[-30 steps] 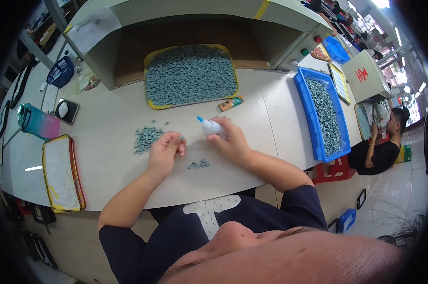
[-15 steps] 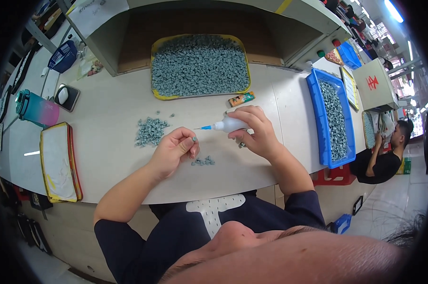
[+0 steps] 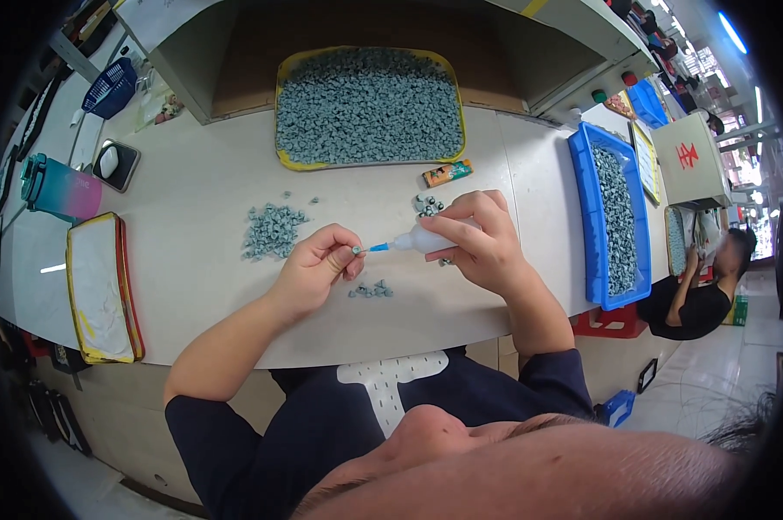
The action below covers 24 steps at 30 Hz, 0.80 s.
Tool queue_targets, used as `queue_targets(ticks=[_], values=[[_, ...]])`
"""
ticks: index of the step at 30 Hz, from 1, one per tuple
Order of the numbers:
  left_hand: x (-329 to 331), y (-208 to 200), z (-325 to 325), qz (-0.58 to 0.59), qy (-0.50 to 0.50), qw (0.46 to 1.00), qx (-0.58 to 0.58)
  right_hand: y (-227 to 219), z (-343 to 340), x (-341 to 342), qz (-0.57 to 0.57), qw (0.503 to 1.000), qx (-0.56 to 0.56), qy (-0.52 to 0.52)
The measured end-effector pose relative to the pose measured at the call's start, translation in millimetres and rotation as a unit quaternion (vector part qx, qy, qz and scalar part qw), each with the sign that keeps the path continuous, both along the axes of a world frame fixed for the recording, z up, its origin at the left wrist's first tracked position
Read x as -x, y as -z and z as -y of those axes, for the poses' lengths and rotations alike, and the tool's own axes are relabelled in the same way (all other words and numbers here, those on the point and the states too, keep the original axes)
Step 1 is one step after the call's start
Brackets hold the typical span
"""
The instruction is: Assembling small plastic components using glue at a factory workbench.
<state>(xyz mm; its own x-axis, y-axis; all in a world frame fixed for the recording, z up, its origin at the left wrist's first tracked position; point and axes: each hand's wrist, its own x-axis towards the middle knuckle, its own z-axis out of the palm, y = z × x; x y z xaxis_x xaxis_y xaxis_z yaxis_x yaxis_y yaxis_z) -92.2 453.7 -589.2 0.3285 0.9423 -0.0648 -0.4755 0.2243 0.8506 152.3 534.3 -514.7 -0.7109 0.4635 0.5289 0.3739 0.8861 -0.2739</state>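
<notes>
Head view: take the small blue-green piece (image 3: 356, 250) as the middle of the clock. It sits pinched between thumb and forefinger of the left hand (image 3: 315, 269), which lies at eight o'clock with its other fingers curled in. The right hand (image 3: 485, 247), at three o'clock, is partly closed around a white squeeze bottle (image 3: 416, 240), thumb below and fingers above. The bottle lies nearly level, its blue nozzle (image 3: 379, 247) pointing to nine o'clock, straight at the piece. The fine tip is at or just beside the piece; whether they touch, I cannot tell.

On the table (image 3: 192, 303), a larger pile of loose pieces (image 3: 273, 231) lies between nine and ten o'clock, and a smaller cluster (image 3: 372, 290) between five and six. Another group (image 3: 427, 205), partly hidden by the right hand, is at two, below a small orange-and-green box (image 3: 449, 173). A yellow-rimmed tray (image 3: 285, 160) full of similar pieces stands at twelve, and a blue bin (image 3: 592, 251) of more at about three, well beyond the right hand.

The step in hand looks like applying the bottle's contents to the single piece. The next move seems to call for a steady left pinch, the tip lined up exactly, and a light, brief squeeze.
</notes>
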Motion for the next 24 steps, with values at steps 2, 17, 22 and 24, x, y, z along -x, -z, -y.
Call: queue_targets(ticks=[2,17,22,24], values=[[2.3,-0.3,-0.2,-0.018,0.0,1.0,-0.012,-1.2,2.0,0.2,0.004,1.0,-0.005,0.002],[5.2,12.5,-3.2,-0.086,-0.002,0.996,-0.031,3.9,-0.7,1.8,0.025,0.999,-0.045,0.009],[5.1,15.2,-3.5,-0.106,-0.001,0.993,-0.042,5.2,-0.2,1.0,0.03,0.997,-0.073,0.014],[4.6,14.9,-4.1,-0.109,-0.001,0.993,-0.044,5.6,-0.4,0.5,0.029,0.996,-0.082,0.016]])
